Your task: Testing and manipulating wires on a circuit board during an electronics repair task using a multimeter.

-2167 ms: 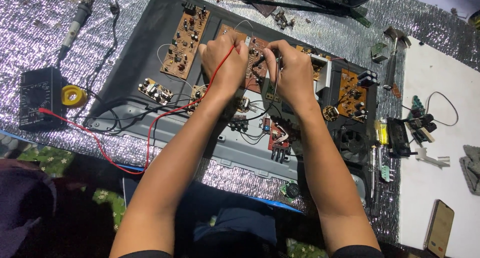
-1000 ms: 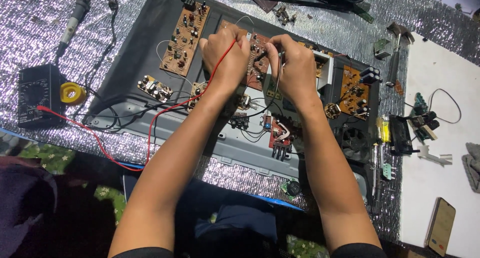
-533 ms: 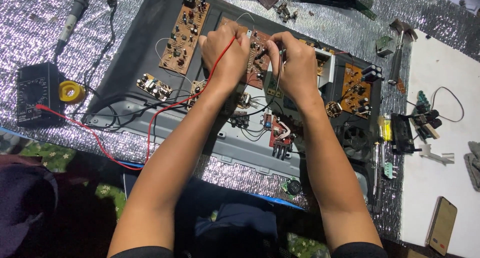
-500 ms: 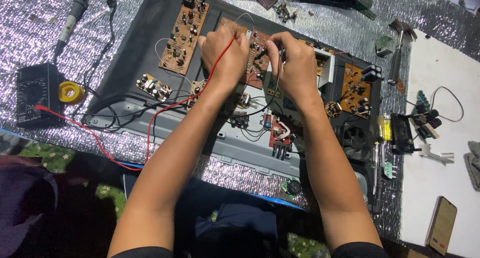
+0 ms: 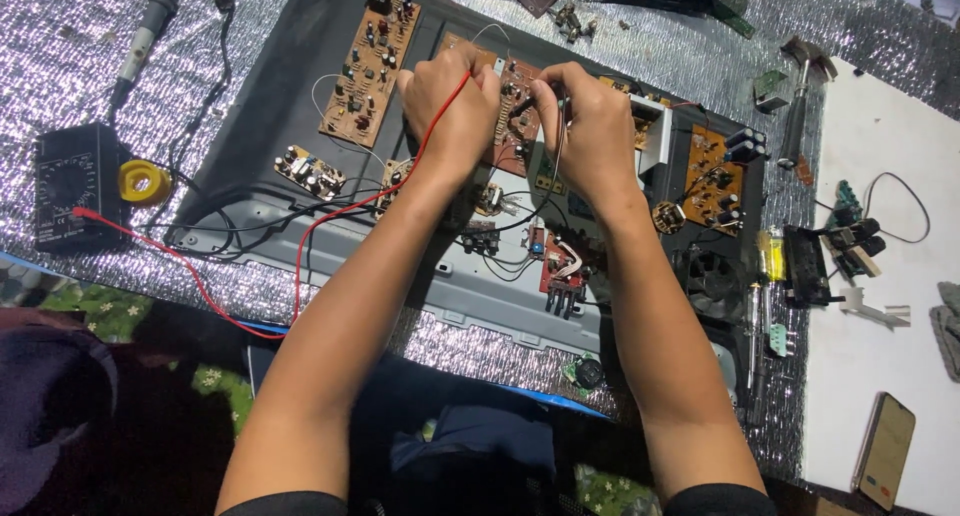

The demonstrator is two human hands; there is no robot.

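My left hand is closed around the red test probe, whose red lead runs down my forearm and off to the black multimeter at the left. My right hand pinches the black test probe. Both probe tips rest on a reddish-brown circuit board between my hands, inside a grey open chassis. The board is partly hidden by my fingers.
Other brown boards lie in the chassis: a long one at upper left, one with black capacitors at right. A yellow solder spool sits by the meter. A soldering iron, screwdrivers and a phone surround it.
Both hands stay on the same board, shifting only slightly; the view has drifted a little. The probes remain held.
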